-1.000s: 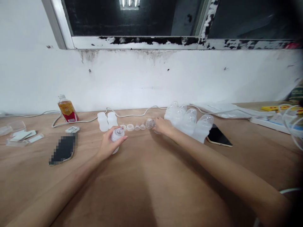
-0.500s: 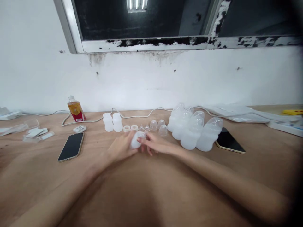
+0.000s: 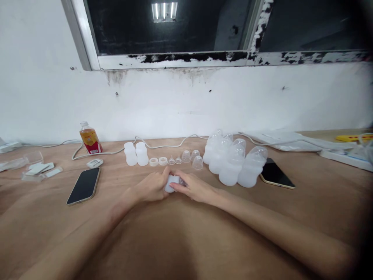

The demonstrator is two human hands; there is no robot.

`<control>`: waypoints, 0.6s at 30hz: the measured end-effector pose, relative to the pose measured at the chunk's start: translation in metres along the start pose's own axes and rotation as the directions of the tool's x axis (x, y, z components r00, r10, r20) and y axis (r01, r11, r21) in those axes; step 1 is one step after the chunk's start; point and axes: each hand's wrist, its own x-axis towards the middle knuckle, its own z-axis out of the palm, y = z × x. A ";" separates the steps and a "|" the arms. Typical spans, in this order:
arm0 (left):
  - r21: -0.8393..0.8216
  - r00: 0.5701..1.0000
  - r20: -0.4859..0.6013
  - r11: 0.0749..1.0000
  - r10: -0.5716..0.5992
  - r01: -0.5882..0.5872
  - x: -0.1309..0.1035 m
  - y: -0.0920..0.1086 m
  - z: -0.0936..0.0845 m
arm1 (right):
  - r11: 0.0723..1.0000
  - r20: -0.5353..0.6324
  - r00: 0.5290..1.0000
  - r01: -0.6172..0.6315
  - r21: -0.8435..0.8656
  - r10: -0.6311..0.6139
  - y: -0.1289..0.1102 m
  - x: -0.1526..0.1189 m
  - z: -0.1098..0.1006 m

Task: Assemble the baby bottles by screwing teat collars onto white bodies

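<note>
Over the brown table (image 3: 180, 237), the left hand (image 3: 153, 186) grips a tipped bottle (image 3: 171, 184), the right hand (image 3: 201, 189) its top (image 3: 182, 181); both seem to need steadiness.

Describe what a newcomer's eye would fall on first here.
Probably the left hand and right hand, meeting low in the middle around a small frosted bottle. Next, likely the cluster of frosted bottles with clear domes to their right. The red-and-yellow drink bottle also stands out, off to the left near the pale wall.
</note>
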 end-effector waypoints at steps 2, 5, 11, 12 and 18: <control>-0.029 1.000 0.025 0.999 0.015 -0.015 0.001 -0.003 -0.001 | 0.998 0.006 1.000 0.011 -0.065 -0.011 0.000 0.000 0.000; -0.095 0.996 0.082 0.995 0.029 -0.021 0.003 -0.010 -0.003 | 0.990 0.061 0.998 0.036 -0.137 -0.028 0.002 0.000 -0.002; -0.340 0.973 0.179 0.937 0.146 -0.078 0.009 -0.023 -0.009 | 0.698 0.118 0.924 0.354 -0.622 -0.364 -0.008 -0.002 -0.005; -0.356 0.973 0.174 0.931 0.153 -0.082 0.009 -0.024 -0.010 | 0.612 0.127 0.893 0.393 -0.687 -0.431 -0.013 -0.006 -0.006; -0.351 0.999 -0.001 0.935 -0.049 0.045 0.000 -0.021 -0.006 | 0.482 0.203 0.639 0.718 -0.502 -0.742 -0.037 -0.032 -0.013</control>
